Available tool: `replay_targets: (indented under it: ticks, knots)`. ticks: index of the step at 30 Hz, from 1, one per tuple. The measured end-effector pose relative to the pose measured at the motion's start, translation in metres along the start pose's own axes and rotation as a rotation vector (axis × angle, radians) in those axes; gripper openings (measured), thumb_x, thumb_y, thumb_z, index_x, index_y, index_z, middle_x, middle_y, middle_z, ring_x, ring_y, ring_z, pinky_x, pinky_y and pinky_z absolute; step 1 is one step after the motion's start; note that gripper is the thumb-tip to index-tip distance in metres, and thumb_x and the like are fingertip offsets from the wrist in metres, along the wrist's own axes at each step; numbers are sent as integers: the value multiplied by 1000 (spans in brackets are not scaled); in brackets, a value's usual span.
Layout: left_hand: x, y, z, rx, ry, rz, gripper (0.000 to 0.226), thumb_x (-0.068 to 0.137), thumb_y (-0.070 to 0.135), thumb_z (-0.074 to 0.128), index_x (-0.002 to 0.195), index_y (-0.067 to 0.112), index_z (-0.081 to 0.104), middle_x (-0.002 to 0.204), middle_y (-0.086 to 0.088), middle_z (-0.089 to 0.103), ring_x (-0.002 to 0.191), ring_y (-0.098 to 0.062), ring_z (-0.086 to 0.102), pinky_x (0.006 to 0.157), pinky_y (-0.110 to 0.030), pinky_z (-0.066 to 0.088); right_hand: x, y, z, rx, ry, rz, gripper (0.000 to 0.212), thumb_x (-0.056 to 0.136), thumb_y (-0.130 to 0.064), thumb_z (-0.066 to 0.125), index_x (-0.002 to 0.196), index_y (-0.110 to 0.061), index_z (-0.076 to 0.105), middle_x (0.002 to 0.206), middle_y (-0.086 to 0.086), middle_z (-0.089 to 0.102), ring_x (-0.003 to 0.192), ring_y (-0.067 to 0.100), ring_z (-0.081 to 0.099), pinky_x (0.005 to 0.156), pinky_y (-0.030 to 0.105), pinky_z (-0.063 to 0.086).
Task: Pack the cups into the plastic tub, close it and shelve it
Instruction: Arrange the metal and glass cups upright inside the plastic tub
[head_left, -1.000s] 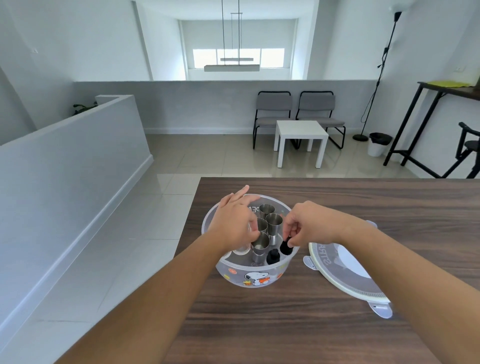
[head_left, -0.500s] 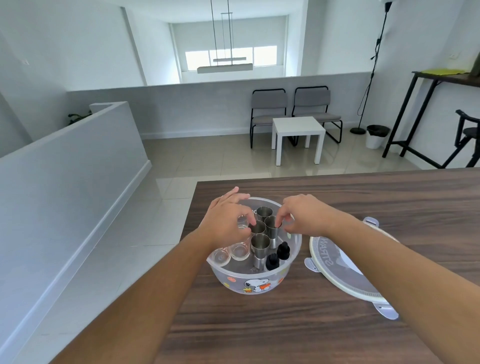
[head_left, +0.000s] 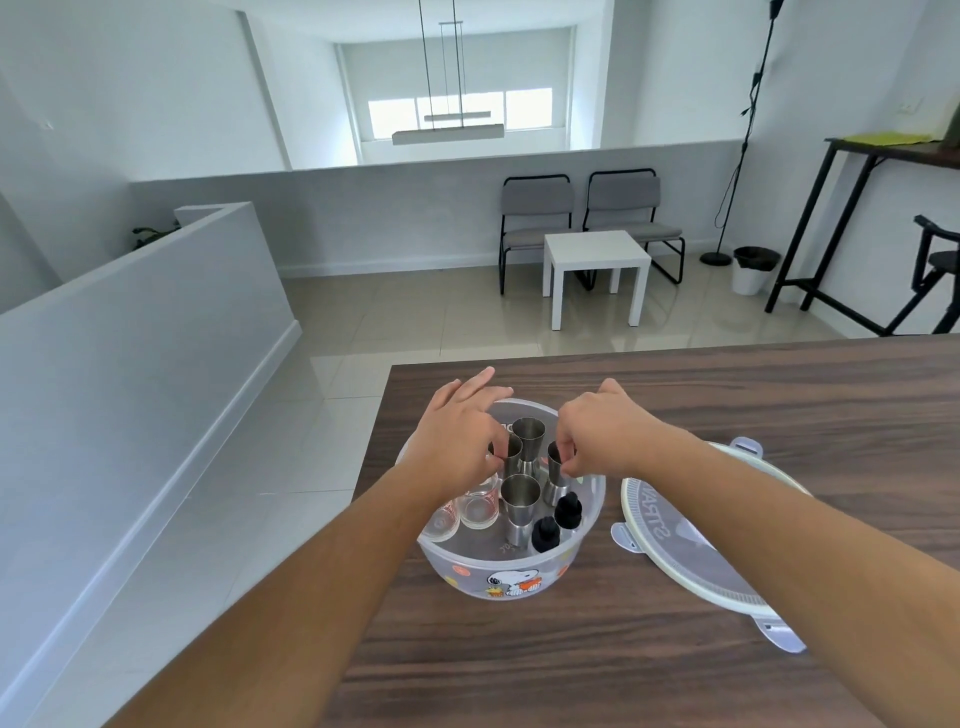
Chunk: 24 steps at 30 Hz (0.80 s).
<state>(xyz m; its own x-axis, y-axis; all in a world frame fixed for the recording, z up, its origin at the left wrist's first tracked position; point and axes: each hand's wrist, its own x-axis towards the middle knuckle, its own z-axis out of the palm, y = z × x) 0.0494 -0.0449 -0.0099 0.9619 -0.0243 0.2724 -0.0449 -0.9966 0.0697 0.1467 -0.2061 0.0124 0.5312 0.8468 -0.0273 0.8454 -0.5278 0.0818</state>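
- The tub sits open on the surface, directly under both hands; four steel cups stand inside it, with two glasses nearer the left wall and two black caps by the near right.
- The left hand pinches the rim of the far-left steel cup between thumb and fingertips, the other fingers spread over the far rim.
- The right hand is pinched on the rim of the right steel cup, fingers curled.
- The lid lies flat just to the right of the right hand, off the tub.
- Judgement: this step is settling the cups upright and close together. Lower each straight down until its base rests, then let go without nudging the neighbours or the glasses.
- Keep every rim below the tub's edge so the lid can seat.
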Motion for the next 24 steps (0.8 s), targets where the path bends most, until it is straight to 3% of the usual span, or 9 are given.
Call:
replay_targets:
  ticks: [3,7,11,14,18,24]
  knots:
    - [0,-1,1,22,0,-10,8,77,29,67,70,30,69,147,5,37,142,-15,9,113,-35,3,5,1,-3,98,63,9,25,82,-46,60,71,-25,68,74,-10,63,73,12,53,86,36,29]
    - [-1,0,2,0,-5,-44,5,77,31,68,73,32,70,148,3,36,142,-15,10,113,-36,5,19,-2,-7,119,150,13,18,86,-38,57,80,-27,69,82,-12,61,79,13,54,87,37,29]
    - [-3,-1,0,-32,-6,-69,1,75,32,70,76,32,71,148,3,36,142,-15,12,113,-38,8,35,-12,-6,-4,53,6,13,80,-33,63,71,-24,64,80,-7,66,81,16,58,85,38,27]
    - [-4,-3,-1,-42,-3,-87,2,76,31,70,77,31,72,148,3,36,142,-15,12,113,-38,9,44,-17,-6,-78,18,16,24,78,-26,66,59,-23,50,70,-6,60,76,18,55,83,39,26]
    - [-7,-5,0,-62,7,-96,3,78,32,69,78,32,72,148,4,37,142,-15,12,113,-38,9,49,-16,-2,-84,79,-14,13,79,-17,60,68,-20,65,76,-5,67,77,18,59,85,37,26]
    - [-9,-9,3,-100,19,-113,5,79,33,68,81,34,72,147,4,37,142,-13,13,113,-37,8,54,-12,5,-43,136,-83,14,82,-24,61,69,-28,65,80,-14,58,83,12,54,86,35,23]
